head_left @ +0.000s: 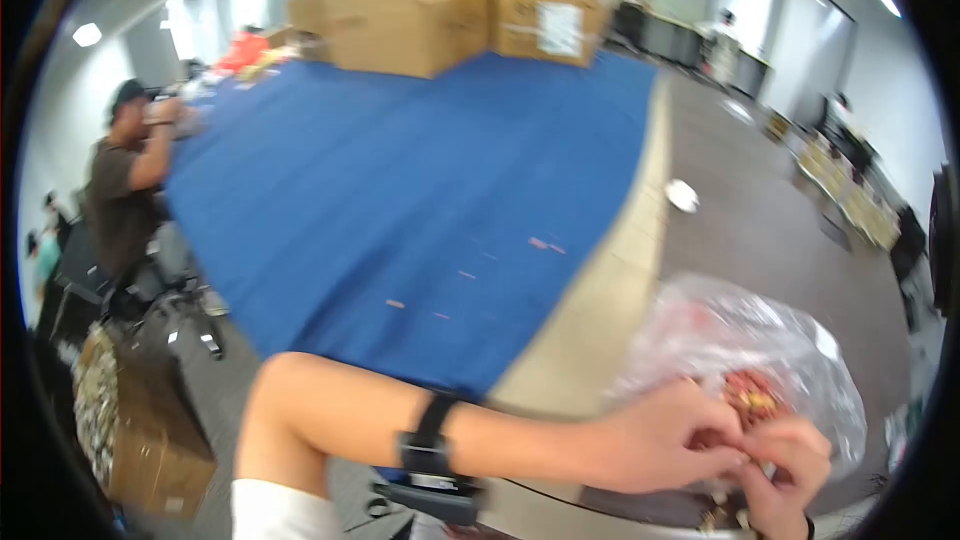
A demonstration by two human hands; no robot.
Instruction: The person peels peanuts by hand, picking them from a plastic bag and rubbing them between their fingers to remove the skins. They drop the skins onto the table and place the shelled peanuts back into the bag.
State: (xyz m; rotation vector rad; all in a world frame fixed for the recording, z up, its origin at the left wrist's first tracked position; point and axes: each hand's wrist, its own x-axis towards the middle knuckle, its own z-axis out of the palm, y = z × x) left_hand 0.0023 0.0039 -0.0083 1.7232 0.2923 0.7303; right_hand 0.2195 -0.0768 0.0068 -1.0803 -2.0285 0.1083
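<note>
My left hand (670, 430) reaches across to the lower right, its fingers pinched together. My right hand (788, 465) meets it there, thumb and fingers also closed. The fingertips touch, and whatever is between them is too small and blurred to name. Just beyond the hands lies a clear plastic bag (810, 340), crumpled and spread wide. Small red and yellow pieces (752, 395) show inside it, partly hidden by my hands. Below my fingers a few pale bits (715, 518) are visible but blurred. A black strap with a device (428, 455) is around my left forearm.
A blue cloth (420, 180) covers most of the table, with several small scraps (540, 244) on it. Cardboard boxes (400, 20) stand at the far end. A person (125, 180) is at the left edge. An open carton (150, 430) stands on the floor, lower left.
</note>
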